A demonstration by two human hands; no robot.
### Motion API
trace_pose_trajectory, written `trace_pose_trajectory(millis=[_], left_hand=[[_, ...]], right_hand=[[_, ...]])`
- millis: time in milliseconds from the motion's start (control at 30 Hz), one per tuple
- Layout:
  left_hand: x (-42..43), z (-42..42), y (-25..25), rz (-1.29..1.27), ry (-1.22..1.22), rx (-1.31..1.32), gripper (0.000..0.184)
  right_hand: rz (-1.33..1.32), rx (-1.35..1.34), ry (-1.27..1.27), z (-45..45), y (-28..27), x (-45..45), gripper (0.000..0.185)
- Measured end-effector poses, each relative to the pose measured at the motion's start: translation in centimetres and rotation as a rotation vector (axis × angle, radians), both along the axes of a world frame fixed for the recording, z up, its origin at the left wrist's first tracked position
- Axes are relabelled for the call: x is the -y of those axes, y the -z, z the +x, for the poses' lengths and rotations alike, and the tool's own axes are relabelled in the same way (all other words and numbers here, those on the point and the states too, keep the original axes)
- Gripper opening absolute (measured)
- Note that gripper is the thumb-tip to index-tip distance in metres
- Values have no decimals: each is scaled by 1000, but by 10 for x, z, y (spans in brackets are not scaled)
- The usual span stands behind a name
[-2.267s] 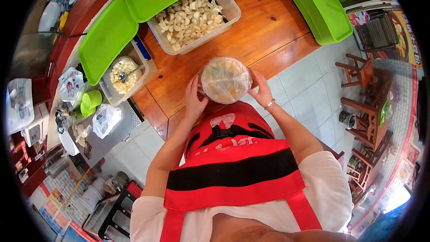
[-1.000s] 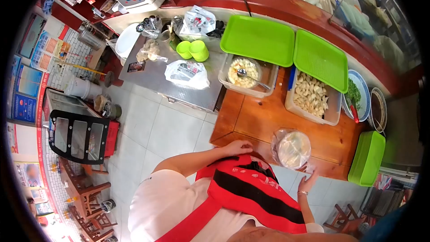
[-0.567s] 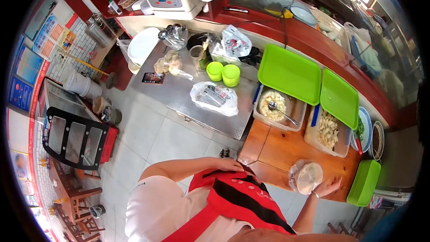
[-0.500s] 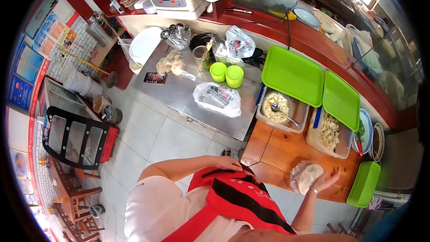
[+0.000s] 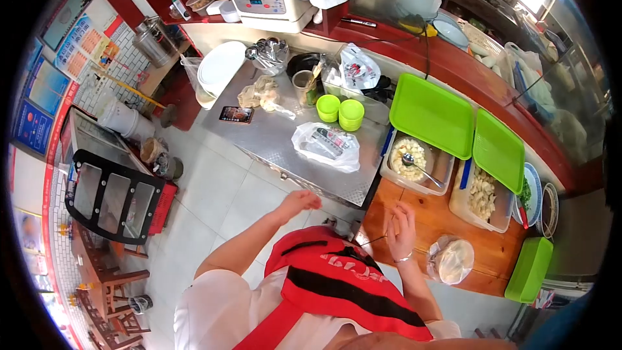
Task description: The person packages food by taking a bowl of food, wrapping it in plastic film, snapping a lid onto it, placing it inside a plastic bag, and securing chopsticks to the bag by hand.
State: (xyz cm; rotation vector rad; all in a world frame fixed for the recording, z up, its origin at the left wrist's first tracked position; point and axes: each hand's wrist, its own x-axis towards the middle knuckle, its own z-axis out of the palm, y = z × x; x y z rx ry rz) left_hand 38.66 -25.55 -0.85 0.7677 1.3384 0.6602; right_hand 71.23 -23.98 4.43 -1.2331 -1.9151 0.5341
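Plastic-wrapped round container (image 5: 451, 260) sits around 4 o'clock from the right hand (image 5: 400, 232), way nearer than the left hand (image 5: 298, 205), both hands' fingers loose and seemingly empty.

You can't make out contents of wrapped container (image 5: 451, 262): blurred under crinkled film. Unclear whether your right hand (image 5: 401, 227) touches thin dark cord (image 5: 374, 240). Left green tray (image 5: 433, 115) hides far part of left box (image 5: 416, 185); right green tray (image 5: 498, 151) covers some garlic cloves (image 5: 482, 198). Phone (image 5: 236, 115) screen too small to read. Your legs hidden beneath apron (image 5: 346, 279).
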Motion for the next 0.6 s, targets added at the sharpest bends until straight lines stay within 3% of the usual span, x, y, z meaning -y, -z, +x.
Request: trace_pose_trajectory(millis=[200,367,600], left_hand=[[-50,-88,-7,121,-289,-21,24],[-133,-179,-50,299,-581,-100,22],[-273,-341,-110,584,-749,-133,26]], right_hand=[[-99,7,-96,-30,5,15,28],[-104,44,-73,-64,11,-3,24],[-147,50,-51,-167,13,-51,23]])
